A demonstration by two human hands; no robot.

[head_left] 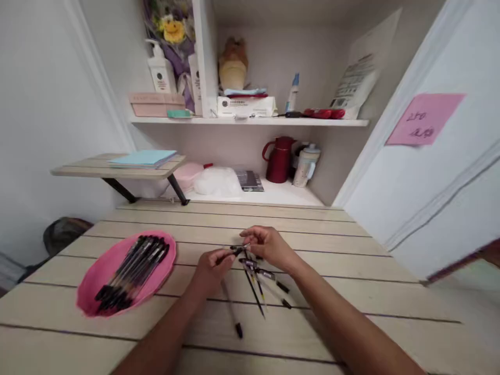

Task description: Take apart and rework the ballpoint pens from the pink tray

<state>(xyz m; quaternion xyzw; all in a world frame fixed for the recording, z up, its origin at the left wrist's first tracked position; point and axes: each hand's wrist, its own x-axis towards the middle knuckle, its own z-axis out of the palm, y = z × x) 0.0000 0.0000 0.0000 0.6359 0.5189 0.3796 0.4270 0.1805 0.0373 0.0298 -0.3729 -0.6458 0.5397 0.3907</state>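
Note:
My left hand is closed in a pinch on a small black pen part. Close beside it, my right hand pinches a small clear-and-dark pen part; whether the two pieces touch, I cannot tell. Below the fingers, thin dark refills and pen pieces with black ends lie loosely together on the table. A clear pen barrel with a black end sits apart, nearer to me. To the left, a pink tray holds a bundle of pens.
The slatted wooden table reaches back to a white shelf unit. At its back left stands a small raised shelf bearing blue paper. A red jug and a pale cup stand in the lower shelf.

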